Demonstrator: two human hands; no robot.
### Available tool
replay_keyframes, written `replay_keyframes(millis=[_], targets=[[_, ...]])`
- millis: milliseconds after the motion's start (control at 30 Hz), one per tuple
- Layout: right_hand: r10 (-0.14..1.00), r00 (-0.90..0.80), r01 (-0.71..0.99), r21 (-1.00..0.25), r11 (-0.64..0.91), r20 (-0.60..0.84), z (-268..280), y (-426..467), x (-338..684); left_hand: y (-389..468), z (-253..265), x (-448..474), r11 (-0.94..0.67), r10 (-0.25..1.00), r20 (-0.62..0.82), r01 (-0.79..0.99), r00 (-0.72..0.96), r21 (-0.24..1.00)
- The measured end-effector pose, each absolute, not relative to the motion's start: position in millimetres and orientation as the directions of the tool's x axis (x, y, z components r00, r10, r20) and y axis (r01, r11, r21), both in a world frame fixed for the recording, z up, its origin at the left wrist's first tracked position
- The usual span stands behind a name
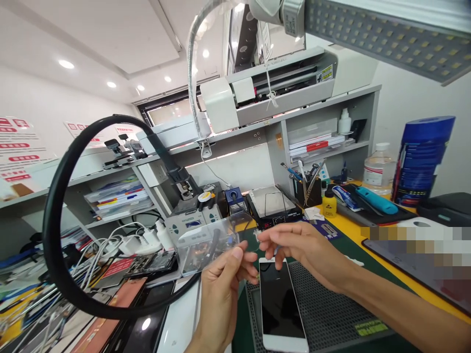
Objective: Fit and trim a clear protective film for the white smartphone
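My left hand (224, 284) is closed, thumb against fingers, on a clear thin sheet (200, 245) with rounded corners. The sheet is tilted up and the bench shows through it; whether it is a film or a case I cannot tell. To its right, my right hand (294, 245) hangs with bent, parted fingers, close to the left fingertips. I make out nothing held in it. Below both hands a white-framed phone (283, 304) with a dark screen lies face up on a dark perforated mat (331, 299). The right fingers overlap the phone's top edge in view.
A thick black hose (49, 235) loops at left, above several phones and cables. Behind stand a soldering station (195, 220), a flat heating plate (267, 201) and a tool holder (307, 191). A yellow bottle (329, 203) and a blue canister (419, 162) are at right. An LED lamp (382, 37) hangs overhead.
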State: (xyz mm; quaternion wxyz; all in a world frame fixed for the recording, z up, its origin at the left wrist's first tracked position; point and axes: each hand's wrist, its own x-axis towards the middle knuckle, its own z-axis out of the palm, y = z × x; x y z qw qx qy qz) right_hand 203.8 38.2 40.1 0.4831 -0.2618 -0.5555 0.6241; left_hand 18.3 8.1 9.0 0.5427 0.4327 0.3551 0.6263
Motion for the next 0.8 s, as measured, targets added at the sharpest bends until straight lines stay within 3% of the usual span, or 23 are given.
replay_keyframes(millis=[200, 500, 800], targets=[[0.910, -0.365, -0.179, -0.974, 0.137, 0.195, 37.1, 35.5, 199.7, 8.1, 9.4, 17.9, -0.164, 0.986, 0.160, -0.376, -0.042, 0.912], [0.920, -0.337, -0.141, -0.977, 0.160, 0.200, 35.7, 37.4, 198.5, 5.1, 12.5, 22.1, -0.204, 0.979, 0.188, -0.341, -0.079, 0.918], [0.874, -0.290, -0.067, -0.919, 0.388, 0.390, 31.9, 30.8, 199.5, 3.5, 10.6, 21.7, -0.254, 0.967, 0.234, -0.298, -0.102, 0.920]])
